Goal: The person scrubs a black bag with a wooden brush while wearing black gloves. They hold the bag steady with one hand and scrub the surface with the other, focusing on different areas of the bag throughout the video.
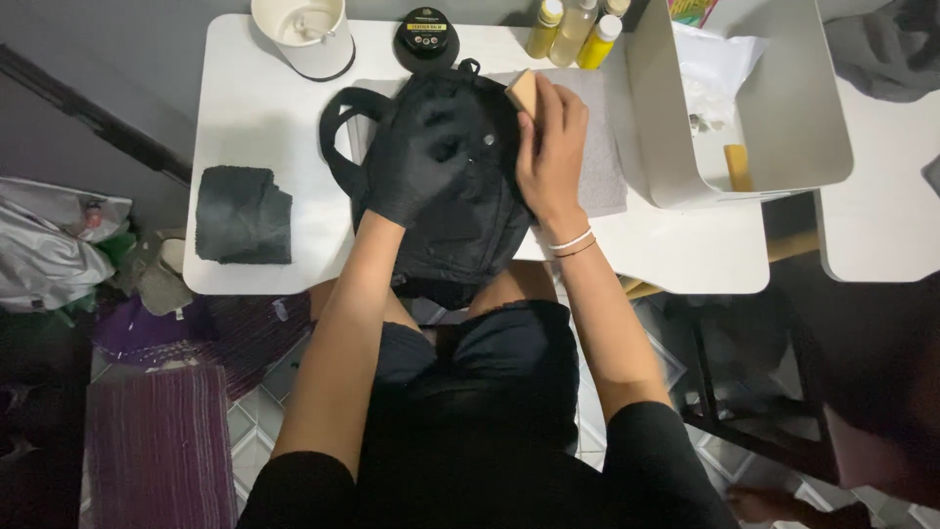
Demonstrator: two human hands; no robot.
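A black bag [460, 211] of soft, matte material is lying flat on the white worktop [250, 108], its looped handle [338, 137] curling out to one side. A small tan sponge block [523, 91] is pressing against the bag's upper edge.

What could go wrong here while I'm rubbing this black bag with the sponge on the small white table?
1. The black bag hangs over the near edge of the white table; hard rubbing might drag it off.
2. The sponge in the right hand works close to the yellow bottles and the round tin; a long stroke could knock them over.
3. The gloved left hand may slip on the bag.
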